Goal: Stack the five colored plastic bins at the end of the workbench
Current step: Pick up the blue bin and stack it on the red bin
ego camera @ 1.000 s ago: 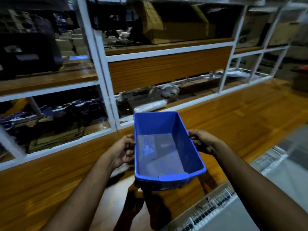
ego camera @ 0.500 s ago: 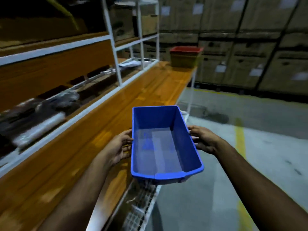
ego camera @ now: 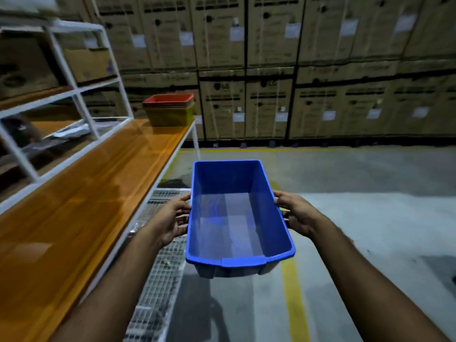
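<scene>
I hold an empty blue plastic bin [ego camera: 237, 218] level in front of me, over the floor beside the workbench. My left hand [ego camera: 174, 218] grips its left long side and my right hand [ego camera: 294, 213] grips its right long side. At the far end of the orange wooden workbench [ego camera: 81, 213] stands a stack of nested bins [ego camera: 169, 109]: a red one on top and a yellow-green one at the bottom, with a purple rim showing between them. The stack is well ahead of the blue bin.
White metal shelving [ego camera: 74, 95] with cardboard boxes runs along the bench's left side. A wire-mesh lower shelf [ego camera: 160, 267] sticks out below the bench edge. A wall of stacked cartons [ego camera: 320, 70] closes the far side. Concrete floor with a yellow line [ego camera: 293, 304] lies to the right.
My view has swung right from the shelving to along the bench, bringing the far bin stack and carton wall into sight. Both hands keep the same hold on the blue bin.
</scene>
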